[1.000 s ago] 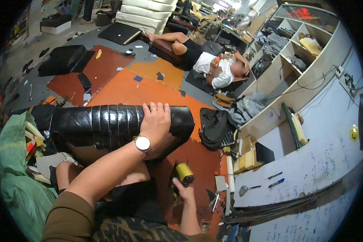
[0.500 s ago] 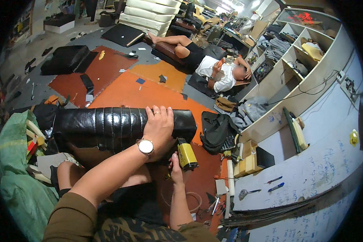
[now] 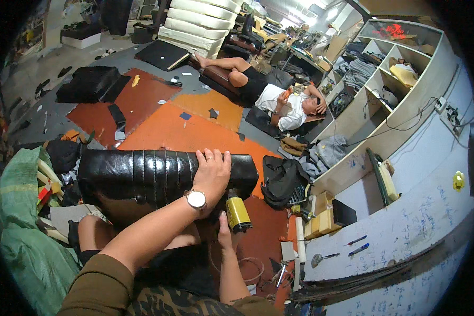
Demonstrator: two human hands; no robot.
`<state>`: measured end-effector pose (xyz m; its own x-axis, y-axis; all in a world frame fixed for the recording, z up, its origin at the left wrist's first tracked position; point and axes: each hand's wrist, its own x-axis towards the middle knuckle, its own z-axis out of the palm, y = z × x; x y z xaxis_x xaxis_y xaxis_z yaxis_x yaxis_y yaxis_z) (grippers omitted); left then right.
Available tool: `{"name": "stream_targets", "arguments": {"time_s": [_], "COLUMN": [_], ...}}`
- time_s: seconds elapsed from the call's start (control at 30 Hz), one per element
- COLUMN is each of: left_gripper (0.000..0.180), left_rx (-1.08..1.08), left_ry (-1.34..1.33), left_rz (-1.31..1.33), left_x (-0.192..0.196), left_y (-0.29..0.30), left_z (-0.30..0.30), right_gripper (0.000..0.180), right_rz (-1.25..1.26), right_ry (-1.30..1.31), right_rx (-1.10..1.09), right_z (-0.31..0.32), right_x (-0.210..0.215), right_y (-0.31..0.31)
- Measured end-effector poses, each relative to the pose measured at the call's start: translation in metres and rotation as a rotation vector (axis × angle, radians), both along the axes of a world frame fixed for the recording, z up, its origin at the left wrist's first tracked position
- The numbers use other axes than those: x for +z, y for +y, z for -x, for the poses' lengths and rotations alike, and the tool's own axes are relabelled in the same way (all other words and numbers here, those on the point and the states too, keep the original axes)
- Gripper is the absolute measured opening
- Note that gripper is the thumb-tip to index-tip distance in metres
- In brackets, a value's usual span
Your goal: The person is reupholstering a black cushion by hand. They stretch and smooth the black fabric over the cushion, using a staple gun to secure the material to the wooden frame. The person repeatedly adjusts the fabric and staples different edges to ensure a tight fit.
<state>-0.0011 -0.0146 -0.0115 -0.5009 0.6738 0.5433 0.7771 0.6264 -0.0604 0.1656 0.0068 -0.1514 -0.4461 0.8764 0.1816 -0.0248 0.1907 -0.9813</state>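
Observation:
A glossy black upholstered piece with several stitched ribs lies across in front of me, over my legs. My left hand rests on its top near the right end, fingers stretched flat toward the far edge. On that wrist is a watch with a white dial. My right hand, below the piece's right end, is closed around the handle of a yellow and black staple gun. The gun's nose points up at the underside, by the right end; whether it touches is hidden.
A green sack of scraps stands at my left. A black backpack and a coiled hose lie to the right. Orange and brown sheets cover the floor. Beyond, a person in a white shirt reclines by the shelves.
The view has tilted slightly, so the surroundings sit differently. The staple gun stands a little lower and nearer under the upholstered piece's right end. My left hand stays on top.

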Motion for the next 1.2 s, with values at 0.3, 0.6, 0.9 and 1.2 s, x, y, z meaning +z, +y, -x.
{"name": "stream_targets", "arguments": {"time_s": [0.3,0.6,0.9,1.2], "left_gripper": [0.051,0.045,0.040,0.049], "left_rx": [-0.654,0.166,0.258,0.010], "left_ry": [-1.040,-0.640,-0.447,-0.324], "left_rz": [-0.143,-0.068,-0.104,-0.124], "left_x": [0.074,0.069,0.051,0.045], "left_y": [-0.112,-0.313,-0.285,-0.166], "left_z": [0.115,0.115,0.053,0.046], "right_gripper": [0.027,0.056,0.052,0.050], "right_rz": [0.177,0.022,0.245,0.497], "right_ry": [-0.038,-0.790,-0.466,0.160], "right_rx": [0.097,0.056,0.098,0.364], "right_z": [0.004,-0.061,-0.039,0.101], "right_x": [0.058,-0.041,-0.074,0.092], "right_y": [-0.025,0.006,-0.020,-0.101]}}
